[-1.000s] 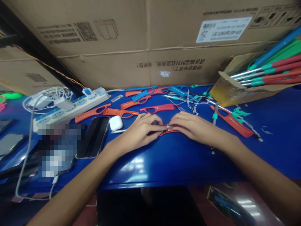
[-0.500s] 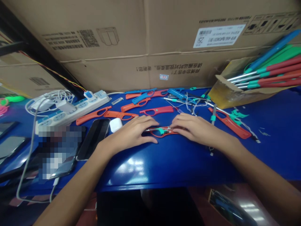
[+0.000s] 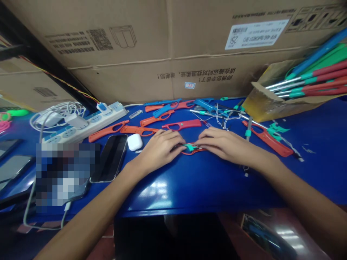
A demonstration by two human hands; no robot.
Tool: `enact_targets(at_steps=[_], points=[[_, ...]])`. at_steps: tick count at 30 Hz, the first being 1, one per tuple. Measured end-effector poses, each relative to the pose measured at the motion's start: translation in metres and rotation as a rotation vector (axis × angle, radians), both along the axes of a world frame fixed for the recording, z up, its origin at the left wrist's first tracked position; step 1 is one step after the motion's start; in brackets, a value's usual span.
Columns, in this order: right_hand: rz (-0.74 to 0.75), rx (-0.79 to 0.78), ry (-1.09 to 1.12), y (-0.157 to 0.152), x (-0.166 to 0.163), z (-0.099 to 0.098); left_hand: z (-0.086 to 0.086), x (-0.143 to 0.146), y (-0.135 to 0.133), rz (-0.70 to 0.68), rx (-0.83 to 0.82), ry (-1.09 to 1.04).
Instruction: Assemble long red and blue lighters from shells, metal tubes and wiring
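Between my hands lies an orange long-reach lighter, its shell half uncovered, with a green trigger piece and small parts inside. My left hand pinches its left end, thumb and fingers closed together. At the other end my right hand has its fingers closed on the lighter's body; the fingertips partly hide the small parts. Just behind are a red lighter shell half and an orange shell half. Right of my right hand rests a red-orange shell half beside green plastic pieces.
A white power strip, a black phone and a white earbud case are on the left. Blue shell halves and metal rods with white wires lie behind. A carton of lighters stands at right, before a large cardboard box.
My left hand has shifted slightly right and its thumb has closed in against the lighter. My right hand stays on the lighter. The view has shifted a little.
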State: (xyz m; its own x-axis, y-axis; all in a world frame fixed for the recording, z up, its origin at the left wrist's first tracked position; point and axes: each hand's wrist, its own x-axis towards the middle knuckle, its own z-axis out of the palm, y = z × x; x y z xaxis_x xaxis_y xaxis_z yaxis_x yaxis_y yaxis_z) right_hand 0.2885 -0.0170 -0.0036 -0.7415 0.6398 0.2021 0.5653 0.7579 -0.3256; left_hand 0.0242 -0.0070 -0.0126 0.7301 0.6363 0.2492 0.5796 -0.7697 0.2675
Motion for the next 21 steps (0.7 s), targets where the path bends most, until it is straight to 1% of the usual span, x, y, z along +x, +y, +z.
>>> enact_targets(at_steps=[3, 7, 12, 15, 21], points=[[0.003, -0.002, 0.0, 0.001, 0.0002, -0.0017, -0.0027, 0.0015, 0.0003, 0.005, 0.029, 0.01], [0.001, 0.003, 0.0, 0.0014, 0.0003, -0.0022, -0.0011, 0.002, 0.0003, 0.001, 0.045, 0.015], [0.003, 0.011, -0.008, 0.0012, 0.0003, -0.0033, -0.0017, 0.0029, -0.0011, 0.079, -0.039, -0.06], [0.007, 0.005, -0.007, 0.0007, -0.0006, -0.0027, -0.0033, 0.0028, -0.0014, 0.083, -0.096, -0.104], [-0.002, -0.01, 0.008, -0.0005, -0.002, -0.0015, -0.0066, 0.0063, -0.0023, 0.098, -0.101, -0.123]])
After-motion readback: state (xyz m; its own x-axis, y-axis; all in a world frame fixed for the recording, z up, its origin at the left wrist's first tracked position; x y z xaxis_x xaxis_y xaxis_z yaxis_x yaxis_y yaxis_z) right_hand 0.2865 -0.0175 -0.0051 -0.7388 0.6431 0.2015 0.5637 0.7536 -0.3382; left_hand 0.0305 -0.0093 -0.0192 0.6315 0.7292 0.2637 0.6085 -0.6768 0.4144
